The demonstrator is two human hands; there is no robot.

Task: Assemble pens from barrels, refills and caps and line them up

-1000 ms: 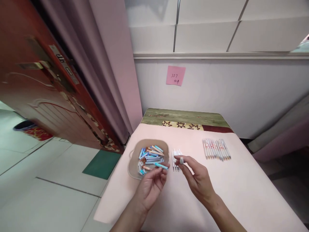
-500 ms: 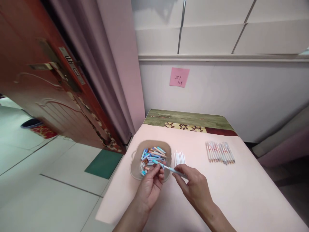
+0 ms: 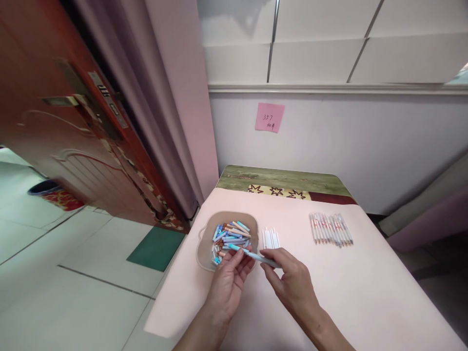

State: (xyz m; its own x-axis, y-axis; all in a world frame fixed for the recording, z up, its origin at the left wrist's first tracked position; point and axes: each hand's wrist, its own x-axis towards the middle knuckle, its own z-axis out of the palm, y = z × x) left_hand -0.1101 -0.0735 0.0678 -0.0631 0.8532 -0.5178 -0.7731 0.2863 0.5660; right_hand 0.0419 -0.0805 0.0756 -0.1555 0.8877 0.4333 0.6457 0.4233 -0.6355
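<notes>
My left hand pinches a light-blue pen piece with a bright turquoise end, over the near edge of a beige basket. My right hand is closed on a grey-blue pen barrel. The two pieces are in line and seem to meet near my left fingertips. Many short blue, orange and brown pen parts lie in the basket. Several thin white sticks lie just beyond my right hand.
A row of white pens with coloured tips lies at the right of the pink-covered table. A pink note is on the wall behind. A red-brown door stands at the left.
The white section between the two pen pieces was visible before and is now covered, as the pieces have come together. My left fingers have spread slightly to the right.
</notes>
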